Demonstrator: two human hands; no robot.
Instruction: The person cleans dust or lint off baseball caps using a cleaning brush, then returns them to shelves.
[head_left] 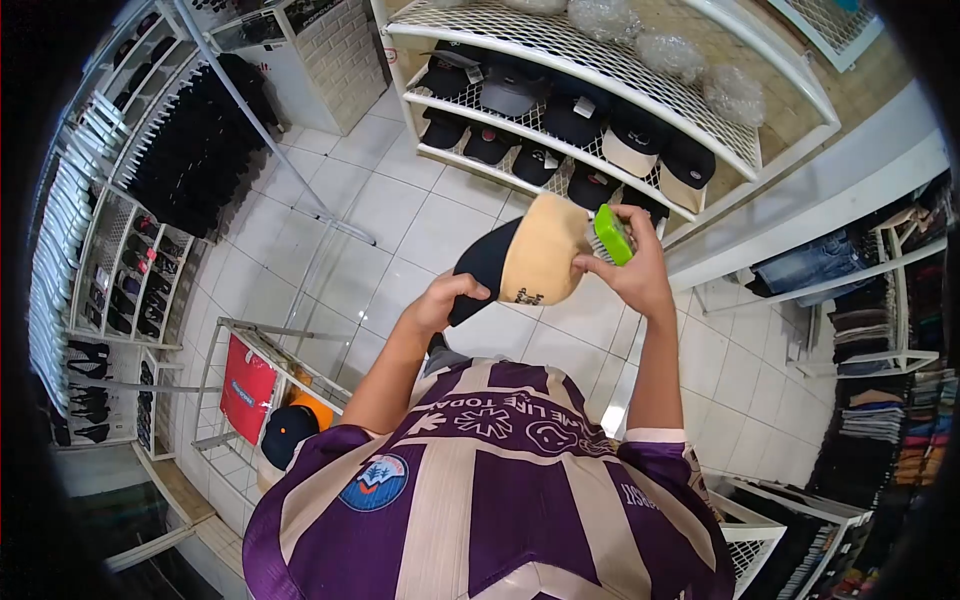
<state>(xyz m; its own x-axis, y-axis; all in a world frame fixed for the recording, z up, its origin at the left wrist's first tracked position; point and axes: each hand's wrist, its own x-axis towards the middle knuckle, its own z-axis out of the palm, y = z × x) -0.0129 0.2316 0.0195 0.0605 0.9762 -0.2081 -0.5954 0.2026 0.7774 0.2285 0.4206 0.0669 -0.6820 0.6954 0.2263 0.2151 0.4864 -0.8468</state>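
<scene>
A cap with a tan crown and a black brim [545,250] is held up in front of the striped shirt. My left hand [452,299] grips the black brim, thumb on top. At the crown's right side, my right hand [634,268] holds a green brush [612,235], its pale bristles facing the cap. The thumb of that hand lies against the crown. Small dark embroidery shows on the crown's lower front. The fingers behind the cap are hidden.
Ahead stands a white mesh shelf [590,152] with rows of caps and plastic-wrapped items on top. Black garments [195,140] hang at the left. A wire rack [215,440] holds a red package and more caps. Folded clothes [868,335] sit on shelves at the right.
</scene>
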